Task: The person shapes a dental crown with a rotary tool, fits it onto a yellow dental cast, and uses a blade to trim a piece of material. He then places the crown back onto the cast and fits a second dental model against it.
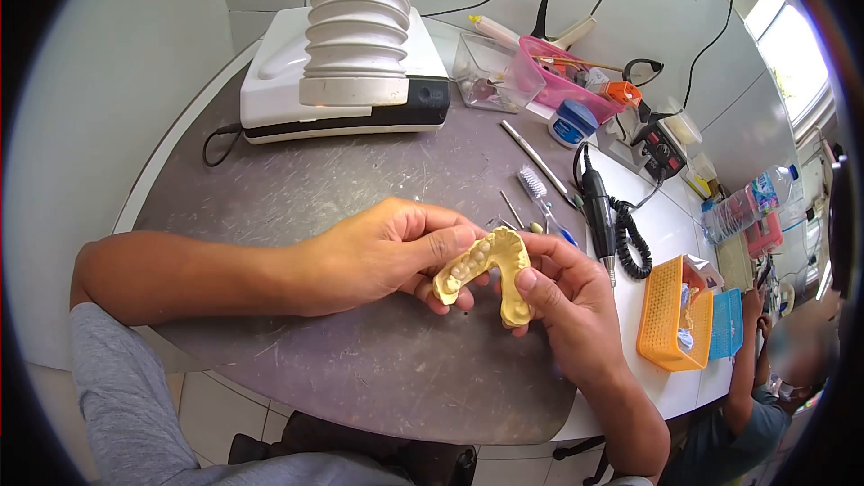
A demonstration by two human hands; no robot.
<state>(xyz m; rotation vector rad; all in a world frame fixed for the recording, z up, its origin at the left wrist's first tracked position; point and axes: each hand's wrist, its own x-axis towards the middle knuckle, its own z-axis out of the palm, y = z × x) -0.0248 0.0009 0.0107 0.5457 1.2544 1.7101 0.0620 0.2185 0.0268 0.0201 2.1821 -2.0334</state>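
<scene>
White ribbed hose (360, 27) runs off the top of the view, its upper end cut away, and it blocks part of the white machine (279, 81) behind it. At far right a co-worker (742, 423) is cropped by the dark round border; what they handle is too small to make out. Items in the pink basket (565, 90) overlap, and some cannot be told apart. Something small and metallic (496, 223) just past the fingers is partly covered, its kind unclear.

The 2 hands grip 1 dental cast (504, 254) between them, over the counter (315, 369). The left hand (391, 243) pinches the cast's left limb, thumb on the outer edge; the right hand (571, 297) clasps the other limb, thumb against its side. Several fingertips are hidden underneath.

Pale yellow and horseshoe-shaped, the cast has its curve away from the person and its ends nearer. Glossy, whitish tooth shapes line the left limb, their count hard to read; small ridges follow the curve, and the right limb looks smoother.
</scene>
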